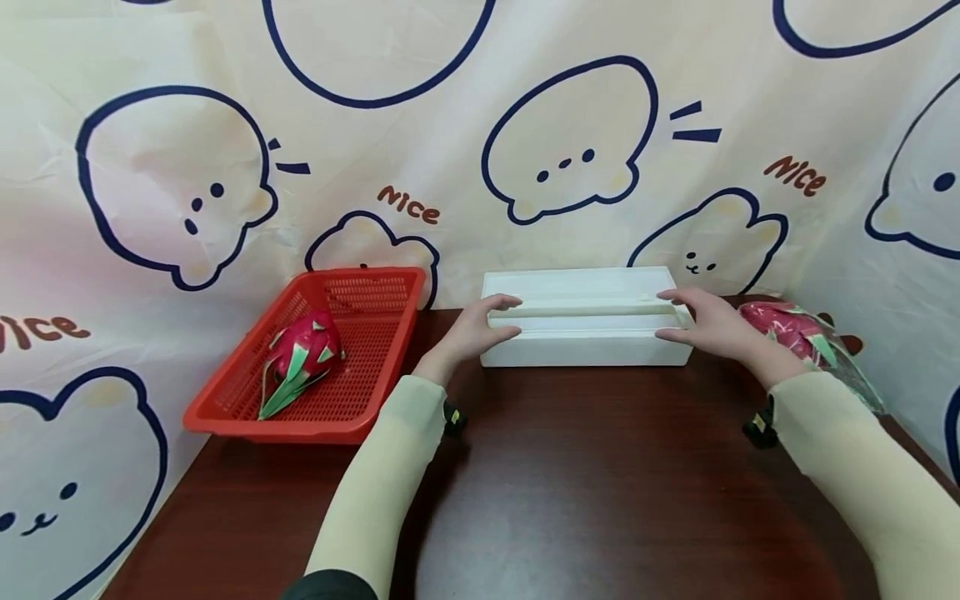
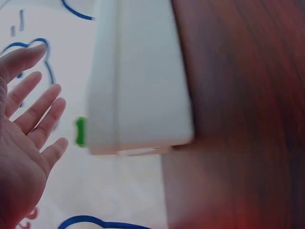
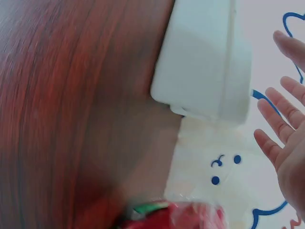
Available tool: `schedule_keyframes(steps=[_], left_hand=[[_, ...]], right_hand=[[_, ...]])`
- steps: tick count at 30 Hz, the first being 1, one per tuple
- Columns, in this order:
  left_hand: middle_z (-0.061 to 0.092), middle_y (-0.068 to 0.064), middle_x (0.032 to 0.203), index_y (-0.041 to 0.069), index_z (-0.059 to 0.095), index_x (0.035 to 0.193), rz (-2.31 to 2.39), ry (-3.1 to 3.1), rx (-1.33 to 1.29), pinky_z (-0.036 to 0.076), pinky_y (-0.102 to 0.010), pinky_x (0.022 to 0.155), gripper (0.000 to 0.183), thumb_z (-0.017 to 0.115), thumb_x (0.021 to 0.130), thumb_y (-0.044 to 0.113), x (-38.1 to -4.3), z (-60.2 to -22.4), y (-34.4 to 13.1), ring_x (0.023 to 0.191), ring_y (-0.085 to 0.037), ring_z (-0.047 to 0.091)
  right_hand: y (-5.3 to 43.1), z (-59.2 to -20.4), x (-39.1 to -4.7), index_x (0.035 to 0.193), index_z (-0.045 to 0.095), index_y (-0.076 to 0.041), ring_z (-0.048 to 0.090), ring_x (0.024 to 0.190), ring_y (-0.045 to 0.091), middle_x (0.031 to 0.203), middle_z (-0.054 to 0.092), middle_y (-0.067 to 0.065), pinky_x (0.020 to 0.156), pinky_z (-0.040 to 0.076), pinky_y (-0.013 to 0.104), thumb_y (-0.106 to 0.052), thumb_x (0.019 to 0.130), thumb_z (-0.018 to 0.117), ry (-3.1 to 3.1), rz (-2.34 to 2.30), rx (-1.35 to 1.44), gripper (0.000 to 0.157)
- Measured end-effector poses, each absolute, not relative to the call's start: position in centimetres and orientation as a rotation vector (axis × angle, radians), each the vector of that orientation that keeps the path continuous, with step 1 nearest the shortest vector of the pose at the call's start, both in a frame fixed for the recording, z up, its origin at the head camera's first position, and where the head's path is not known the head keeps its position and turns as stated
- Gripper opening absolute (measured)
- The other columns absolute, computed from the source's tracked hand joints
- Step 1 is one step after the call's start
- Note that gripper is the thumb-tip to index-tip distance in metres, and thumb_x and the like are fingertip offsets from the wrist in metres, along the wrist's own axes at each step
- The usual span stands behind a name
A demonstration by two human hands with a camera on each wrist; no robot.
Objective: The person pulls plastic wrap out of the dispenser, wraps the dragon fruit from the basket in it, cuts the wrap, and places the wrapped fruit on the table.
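A long white box (image 1: 585, 347), seemingly a cling film dispenser, stands at the back of the table, with a lengthwise bar and groove on top. My left hand (image 1: 483, 325) is over its left end, thumb and fingers spread. Over the right end, my right hand (image 1: 701, 321) has its thumb and fingers apart. The left wrist view shows the left hand (image 2: 28, 124) with extended fingers beside the box (image 2: 147, 76) and a small green part (image 2: 80, 132). In the right wrist view, the right hand (image 3: 290, 124) also appears apart from the box (image 3: 200, 57).
A red plastic basket (image 1: 375, 367) on the left holds a dragon fruit (image 1: 303, 346). To the right lies a dragon fruit in clear plastic (image 1: 802, 333), its edge visible in the right wrist view. Printed cloth (image 1: 450, 150) hangs behind the dark wooden table (image 1: 600, 483).
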State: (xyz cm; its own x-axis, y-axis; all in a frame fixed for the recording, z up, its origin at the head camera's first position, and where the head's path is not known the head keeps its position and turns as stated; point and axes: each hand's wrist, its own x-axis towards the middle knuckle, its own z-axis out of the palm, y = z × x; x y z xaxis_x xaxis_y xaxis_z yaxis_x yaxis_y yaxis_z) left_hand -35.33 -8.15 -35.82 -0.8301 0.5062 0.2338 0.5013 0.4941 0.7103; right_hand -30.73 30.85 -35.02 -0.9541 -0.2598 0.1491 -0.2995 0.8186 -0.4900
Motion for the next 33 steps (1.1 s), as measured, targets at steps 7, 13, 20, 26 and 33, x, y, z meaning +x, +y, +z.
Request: schedule_keyframes(steps=[7,13,20,26,33], left_hand=[[0.059,-0.006,0.128,0.011,0.061,0.129,1.171,2.743,0.836,0.044,-0.040,0.099,0.036,0.065,0.095,0.021,-36.5,-37.5,-8.5,0.118,-0.023,0.052],[0.059,-0.006,0.129,0.014,0.059,0.131,1.125,2.776,0.796,0.044,-0.040,0.099,0.039,0.063,0.095,0.029,-36.8,-37.8,-9.0,0.117,-0.021,0.053],[0.057,-0.003,0.132,0.016,0.058,0.130,1.073,2.786,0.718,0.042,-0.041,0.101,0.036,0.060,0.097,0.028,-37.4,-37.4,-8.9,0.118,-0.019,0.051],[0.063,-0.007,0.119,0.010,0.064,0.120,1.087,2.794,0.724,0.045,-0.039,0.097,0.025,0.060,0.097,0.019,-38.3,-37.2,-8.4,0.109,-0.022,0.056],[0.067,-0.008,0.115,0.007,0.071,0.115,1.059,2.881,0.708,0.048,-0.036,0.093,0.023,0.061,0.097,0.018,-38.7,-38.2,-7.8,0.104,-0.021,0.060]], right_hand=[[30.2,-36.3,-31.7,0.136,0.049,-0.002,0.043,0.123,0.044,0.132,0.050,0.028,0.101,0.029,0.065,-0.040,0.091,0.067,-2.986,0.839,0.421,0.062],[30.2,-36.0,-32.2,0.134,0.050,-0.002,0.043,0.123,0.044,0.133,0.050,0.028,0.102,0.028,0.065,-0.033,0.097,0.060,-2.993,0.774,0.444,0.049],[30.0,-35.6,-33.0,0.133,0.050,-0.002,0.046,0.119,0.044,0.133,0.051,0.029,0.099,0.034,0.063,-0.031,0.099,0.055,-3.024,0.722,0.455,0.046],[30.1,-36.2,-33.8,0.122,0.061,0.000,0.050,0.110,0.042,0.123,0.057,0.028,0.095,0.038,0.062,-0.023,0.099,0.057,-2.999,0.757,0.394,0.033],[30.4,-37.3,-34.0,0.114,0.065,-0.001,0.052,0.098,0.038,0.115,0.061,0.027,0.090,0.042,0.058,-0.015,0.099,0.057,-2.945,0.729,0.336,0.023]])
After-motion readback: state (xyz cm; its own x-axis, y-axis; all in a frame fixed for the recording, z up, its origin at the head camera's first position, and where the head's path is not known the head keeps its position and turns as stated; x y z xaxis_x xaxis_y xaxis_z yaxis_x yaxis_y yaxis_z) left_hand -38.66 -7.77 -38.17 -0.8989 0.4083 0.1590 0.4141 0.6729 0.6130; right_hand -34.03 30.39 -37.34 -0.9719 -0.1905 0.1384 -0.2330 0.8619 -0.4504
